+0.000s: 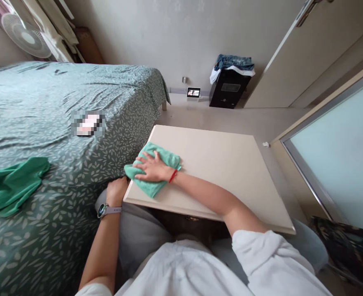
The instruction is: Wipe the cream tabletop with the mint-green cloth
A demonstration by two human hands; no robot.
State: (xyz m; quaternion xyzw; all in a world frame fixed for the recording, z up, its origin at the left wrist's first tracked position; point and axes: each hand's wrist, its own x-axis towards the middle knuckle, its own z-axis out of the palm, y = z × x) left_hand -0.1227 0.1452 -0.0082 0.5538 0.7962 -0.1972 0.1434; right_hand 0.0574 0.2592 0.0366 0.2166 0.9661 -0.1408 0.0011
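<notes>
A folded light-green cloth [152,187] lies on the left end of a cream tabletop [212,164]. My right hand [152,166] presses flat on this cloth with its fingers spread; a red string bracelet circles the wrist. My left hand [116,191] is curled beside the table's left edge, above my knee, wearing a watch [103,210] at the wrist. Its fingertips are hidden, so what they hold, if anything, cannot be made out.
On the left, a bed with a leaf-patterned cover [119,107] carries a darker green cloth [17,183] and a blurred-out object [89,123]. A black cabinet [229,88] topped with folded clothes [233,62] and a small screen [193,93] stand by the wall. A frosted panel [338,144] is at right.
</notes>
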